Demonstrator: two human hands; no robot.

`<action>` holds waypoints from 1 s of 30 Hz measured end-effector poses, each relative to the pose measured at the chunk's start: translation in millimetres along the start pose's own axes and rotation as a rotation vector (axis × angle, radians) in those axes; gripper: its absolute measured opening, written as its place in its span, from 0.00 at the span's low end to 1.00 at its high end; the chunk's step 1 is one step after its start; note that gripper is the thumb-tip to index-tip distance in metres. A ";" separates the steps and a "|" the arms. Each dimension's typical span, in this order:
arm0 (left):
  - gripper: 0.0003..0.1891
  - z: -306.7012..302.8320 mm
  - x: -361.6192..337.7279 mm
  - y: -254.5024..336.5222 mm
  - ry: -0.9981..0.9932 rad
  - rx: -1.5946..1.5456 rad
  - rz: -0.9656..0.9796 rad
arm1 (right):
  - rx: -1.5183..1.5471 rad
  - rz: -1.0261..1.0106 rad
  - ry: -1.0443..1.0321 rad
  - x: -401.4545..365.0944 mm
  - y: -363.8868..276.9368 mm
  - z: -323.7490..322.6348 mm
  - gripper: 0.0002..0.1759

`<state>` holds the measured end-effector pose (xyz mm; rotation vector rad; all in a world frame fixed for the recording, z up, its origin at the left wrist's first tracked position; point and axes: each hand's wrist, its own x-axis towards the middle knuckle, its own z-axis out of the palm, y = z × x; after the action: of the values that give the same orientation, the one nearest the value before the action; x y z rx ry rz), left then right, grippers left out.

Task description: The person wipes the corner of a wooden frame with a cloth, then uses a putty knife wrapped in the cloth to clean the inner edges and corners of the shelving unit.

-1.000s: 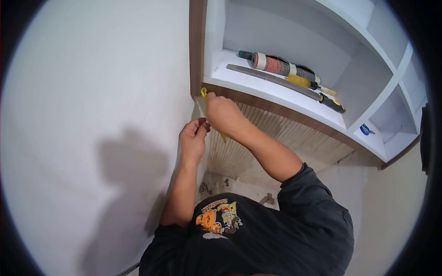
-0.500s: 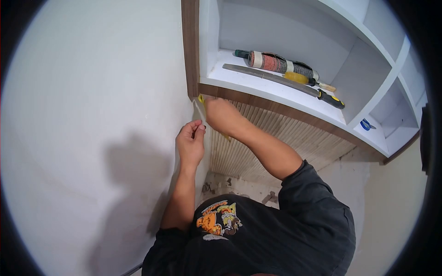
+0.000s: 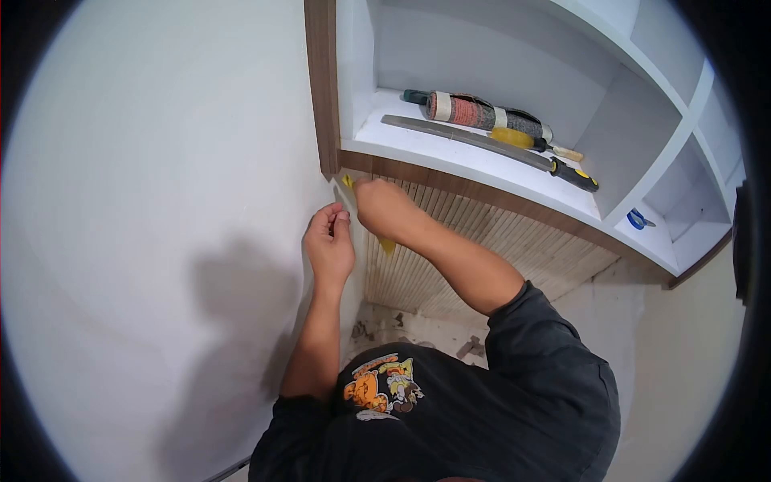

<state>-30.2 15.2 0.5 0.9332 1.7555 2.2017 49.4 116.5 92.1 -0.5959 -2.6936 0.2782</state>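
Observation:
My right hand (image 3: 387, 210) is closed in a fist under the lower left corner of the shelf unit. A yellow item shows on both sides of it: a small yellow end (image 3: 348, 181) at the fingertips and a yellow flap (image 3: 387, 246) below the palm. Its kind is hard to make out, since the fist hides its middle. Close beside it, my left hand (image 3: 329, 245) is raised against the white wall, thumb and fingers pinched together. Whatever may be between those fingertips is too small to name. Both hands are at the brown edge trim (image 3: 330, 153).
The white shelf unit (image 3: 482, 173) holds a rolled striped cloth (image 3: 474, 110), a long file (image 3: 482, 140) with a black-yellow handle, a yellow-handled brush (image 3: 522, 139) and blue scissors (image 3: 637, 218). Below is a ribbed panel (image 3: 450, 241). A white wall (image 3: 161, 161) stands close on the left.
My right hand has shifted slightly downward with the yellow item, and more of its flap shows below the palm. My left hand stays pinched, a little further left. The view has moved slightly.

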 end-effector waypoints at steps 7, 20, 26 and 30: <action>0.19 20.8 15.2 12.6 0.099 -0.348 -0.211 | 0.081 -0.019 0.096 8.9 -13.5 -33.9 0.10; 0.20 52.8 50.5 22.2 0.088 -0.502 -0.415 | 0.138 0.033 0.008 -40.9 16.0 -34.6 0.08; 0.17 70.4 67.7 29.0 0.195 -0.842 -0.548 | 0.196 0.030 0.033 -60.6 26.3 -44.2 0.08; 0.14 72.2 63.9 16.5 0.255 -0.987 -0.572 | 0.176 0.048 0.036 -66.2 27.4 -52.5 0.08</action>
<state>-35.6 101.3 46.6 -0.0710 0.6288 2.3475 135.9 117.6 112.4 -0.6072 -2.5886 0.5064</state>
